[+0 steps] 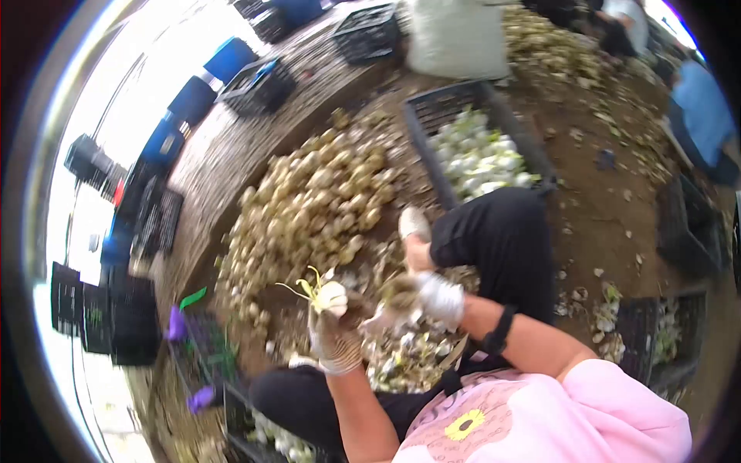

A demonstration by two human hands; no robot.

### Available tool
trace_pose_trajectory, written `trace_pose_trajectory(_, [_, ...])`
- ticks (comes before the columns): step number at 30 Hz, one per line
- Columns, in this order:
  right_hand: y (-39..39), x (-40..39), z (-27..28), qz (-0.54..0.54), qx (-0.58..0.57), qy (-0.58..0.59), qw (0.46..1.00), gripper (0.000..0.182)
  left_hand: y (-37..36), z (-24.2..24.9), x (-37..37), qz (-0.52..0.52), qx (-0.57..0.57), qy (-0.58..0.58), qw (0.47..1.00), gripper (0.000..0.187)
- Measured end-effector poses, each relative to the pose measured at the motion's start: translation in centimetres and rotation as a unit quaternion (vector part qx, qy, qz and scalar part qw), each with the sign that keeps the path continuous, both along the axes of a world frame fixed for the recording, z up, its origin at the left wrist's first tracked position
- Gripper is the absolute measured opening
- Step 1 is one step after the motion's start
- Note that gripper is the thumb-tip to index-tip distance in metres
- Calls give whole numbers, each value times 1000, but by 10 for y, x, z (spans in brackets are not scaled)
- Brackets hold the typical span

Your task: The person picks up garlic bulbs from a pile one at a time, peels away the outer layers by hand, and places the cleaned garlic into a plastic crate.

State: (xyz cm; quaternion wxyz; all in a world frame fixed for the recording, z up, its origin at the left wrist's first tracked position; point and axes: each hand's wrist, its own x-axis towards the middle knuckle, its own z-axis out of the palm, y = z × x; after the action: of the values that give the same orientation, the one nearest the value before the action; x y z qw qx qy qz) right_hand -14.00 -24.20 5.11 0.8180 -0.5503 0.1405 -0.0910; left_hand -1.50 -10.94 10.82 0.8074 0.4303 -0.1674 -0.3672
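My left hand [332, 345], in a dirty striped glove, is closed around a peeled whitish onion [330, 298] with thin yellow-green shoots sticking out at its top. To the right, my right hand [423, 299] wears a soiled white glove. Motion blurs its fingers, so I cannot make out whether they hold anything. Beneath both hands, between my legs, lies a heap of loose peelings [409, 359]. Just beyond is a large pile of unpeeled tan onions [316, 193].
A black crate [421, 143] of peeled onions stands beyond my knee. Another crate [231, 417] sits by my other leg, with more crates [683, 224] at the right. A white sack [455, 38] stands ahead. A person in blue [702, 108] is at the far right.
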Motion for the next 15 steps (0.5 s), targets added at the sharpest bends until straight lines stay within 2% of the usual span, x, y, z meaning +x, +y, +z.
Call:
trace_pose_trajectory(1, [7,-2,21,16,-59,7,998,25,-7,-16,7,22,1,-7,1000,44])
trace_pose_trajectory(2, [14,-6,28,-20,12,42,999,38,-16,-32,13,28,1,-5,1000,46])
trace_pose_trajectory(3, [13,-10,24,-41,-64,110,991,46,-20,-41,20,46,71,46,995,48])
trace_pose_trajectory(4, [18,-3,-18,-107,-107,55,987,43,-26,-46,18,-3,75,81,994,44])
trace_pose_trajectory(5, [11,-8,-29,-59,-65,77,993,53,-27,-80,36,-54,42,81,994,47])
trace_pose_trajectory(6, [9,-10,-42,-67,94,84,990,46,-38,-78,25,19,109,79,991,46])
trace_pose_trajectory(7, [6,-12,-46,-77,156,71,982,44,-46,-68,17,-8,139,102,985,46])
trace_pose_trajectory(8, [3,-16,-51,-86,169,66,980,41,-61,-67,8,33,187,87,978,45])
trace_pose_trajectory(10, [-2,-26,-51,-100,182,61,976,37,-91,-38,-26,-3,232,25,972,45])
trace_pose_trajectory(12, [-8,-38,-50,-115,192,58,973,33,-115,16,-97,-87,207,-188,956,58])
trace_pose_trajectory(13, [-9,-41,-49,-120,198,55,971,31,-117,48,-140,-228,118,-257,932,68])
trace_pose_trajectory(14, [-10,-43,-49,-124,205,52,970,30,-116,79,-179,-359,25,-315,878,79])
trace_pose_trajectory(15, [-11,-45,-50,-128,209,50,968,29,-112,95,-202,-353,-7,-403,844,86])
